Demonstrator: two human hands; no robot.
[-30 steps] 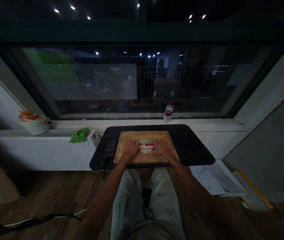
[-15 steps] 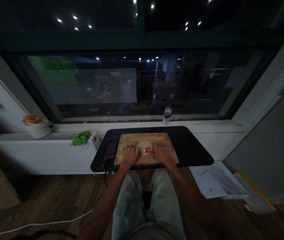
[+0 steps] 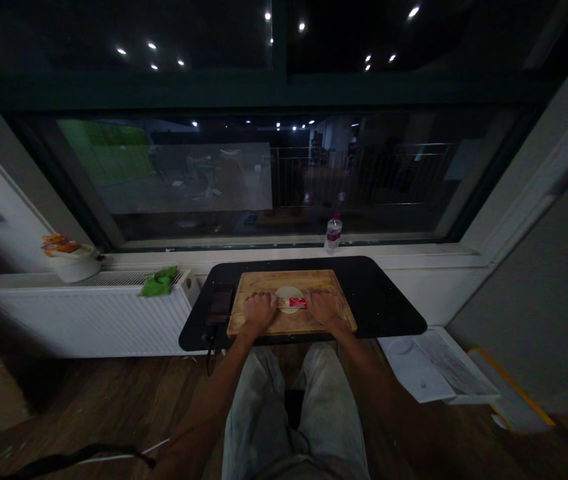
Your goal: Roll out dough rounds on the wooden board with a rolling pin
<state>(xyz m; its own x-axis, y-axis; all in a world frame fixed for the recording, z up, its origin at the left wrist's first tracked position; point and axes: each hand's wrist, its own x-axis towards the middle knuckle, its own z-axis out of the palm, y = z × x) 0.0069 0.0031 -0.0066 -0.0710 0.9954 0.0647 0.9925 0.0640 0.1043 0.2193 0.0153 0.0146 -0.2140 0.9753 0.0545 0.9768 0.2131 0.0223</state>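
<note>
Black tabletop, one, stands against a white sill below a dark window. One white radiator sits to its left, carrying one green cloth and one white bowl. One wooden board lies on the tabletop, touching it flat. One dark phone-like object lies just beside the board's left edge. One water bottle stands upright on the sill. One pale dough disc lies on the board. One red-and-white roller rests across the disc's near part. Left hand and right hand, two, press palm-down on the roller's ends, fingers curled over it. Compared with half a second earlier, the roller sits slightly farther up the disc.
</note>
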